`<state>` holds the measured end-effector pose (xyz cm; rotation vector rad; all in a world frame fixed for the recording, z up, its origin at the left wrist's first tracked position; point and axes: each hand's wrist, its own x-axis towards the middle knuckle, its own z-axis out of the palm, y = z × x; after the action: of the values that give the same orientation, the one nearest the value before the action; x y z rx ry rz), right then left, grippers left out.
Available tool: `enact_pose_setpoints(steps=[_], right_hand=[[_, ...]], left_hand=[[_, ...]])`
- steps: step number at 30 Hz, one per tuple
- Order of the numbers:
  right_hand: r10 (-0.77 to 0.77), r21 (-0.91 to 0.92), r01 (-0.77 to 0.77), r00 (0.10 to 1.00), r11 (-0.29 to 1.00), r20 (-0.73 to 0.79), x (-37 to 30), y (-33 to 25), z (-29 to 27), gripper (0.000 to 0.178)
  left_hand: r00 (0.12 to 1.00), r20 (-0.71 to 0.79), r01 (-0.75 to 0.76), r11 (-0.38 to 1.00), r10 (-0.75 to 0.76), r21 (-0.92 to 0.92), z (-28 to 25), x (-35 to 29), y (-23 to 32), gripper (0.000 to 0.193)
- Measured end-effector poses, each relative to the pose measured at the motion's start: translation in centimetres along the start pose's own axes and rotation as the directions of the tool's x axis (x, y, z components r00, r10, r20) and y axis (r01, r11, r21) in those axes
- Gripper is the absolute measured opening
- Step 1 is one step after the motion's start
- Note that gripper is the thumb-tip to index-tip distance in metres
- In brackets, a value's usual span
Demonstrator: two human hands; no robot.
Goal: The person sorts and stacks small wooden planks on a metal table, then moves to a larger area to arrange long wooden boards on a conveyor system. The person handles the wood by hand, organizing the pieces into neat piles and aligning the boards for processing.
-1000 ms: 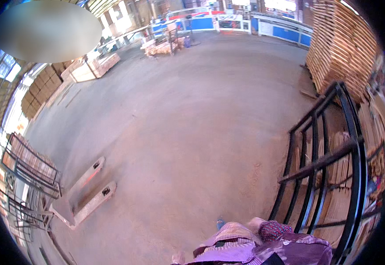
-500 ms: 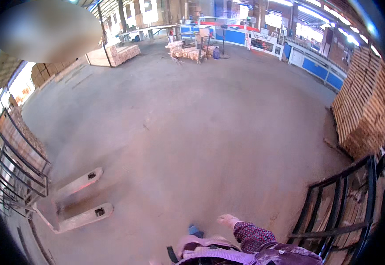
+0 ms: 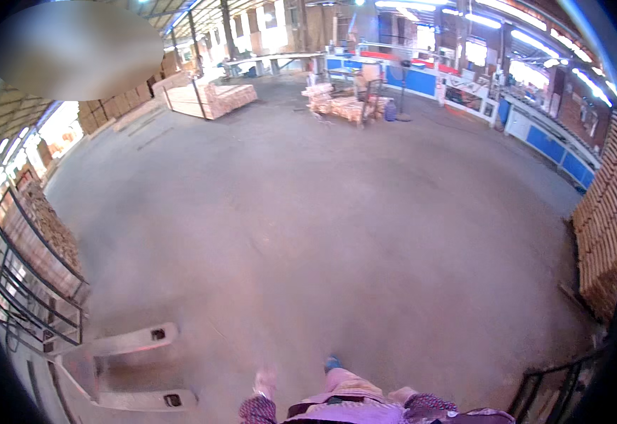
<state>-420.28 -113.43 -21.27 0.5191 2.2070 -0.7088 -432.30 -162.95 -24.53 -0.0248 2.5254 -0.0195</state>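
Note:
My left hand [image 3: 266, 384] hangs low in front of my body, out of a dark patterned sleeve [image 3: 257, 409]. It is smeared by motion, and nothing shows in it. Close to my right side is my right hand [image 3: 402, 396], only partly in view at the lower edge, its fingers not clear. The hands are apart, over the concrete floor [image 3: 308, 247]. The tip of a blue shoe [image 3: 332, 363] shows ahead of my light purple apron [image 3: 351, 396]. On the left, nearest my left hand, lie the pale forks of a pallet truck [image 3: 128, 342].
Black metal racks stand at the left [image 3: 32, 283] and lower right [image 3: 552, 389]. A tall wood stack [image 3: 602, 226] rises on the right. Ahead are timber bundles [image 3: 213, 100], a low pile of boards [image 3: 347, 106] and a blue-and-white machine line [image 3: 421, 83].
My left hand has come into view. My right hand has drawn back toward my body. The view has shifted, the right rack has slid mostly out, and the forks sit lower.

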Motion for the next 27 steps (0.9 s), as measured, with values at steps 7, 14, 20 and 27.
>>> enact_pose_setpoints(steps=[7,14,20,27], right_hand=[[-0.243,0.004,0.245,0.962,0.97,-0.125,15.9,-22.1,-24.6,0.049],[-0.427,0.165,0.451,0.889,0.877,-0.163,31.6,-39.2,-35.8,0.053],[-0.171,-0.099,0.181,0.98,0.979,0.106,39.1,-41.5,-39.0,0.054],[-0.431,-0.486,0.417,0.898,0.768,0.088,47.2,-35.9,-41.8,0.027]], left_hand=[[0.964,0.239,0.194,0.92,-0.115,-0.341,-3.5,3.9,3.0,0.022],[0.959,0.201,0.261,0.893,-0.198,-0.367,-13.4,19.6,1.7,0.017],[0.994,-0.101,-0.021,0.974,0.045,0.225,-27.8,41.6,-3.6,0.014],[0.983,-0.185,-0.129,0.706,-0.002,-0.696,-62.6,64.6,12.1,0.051]])
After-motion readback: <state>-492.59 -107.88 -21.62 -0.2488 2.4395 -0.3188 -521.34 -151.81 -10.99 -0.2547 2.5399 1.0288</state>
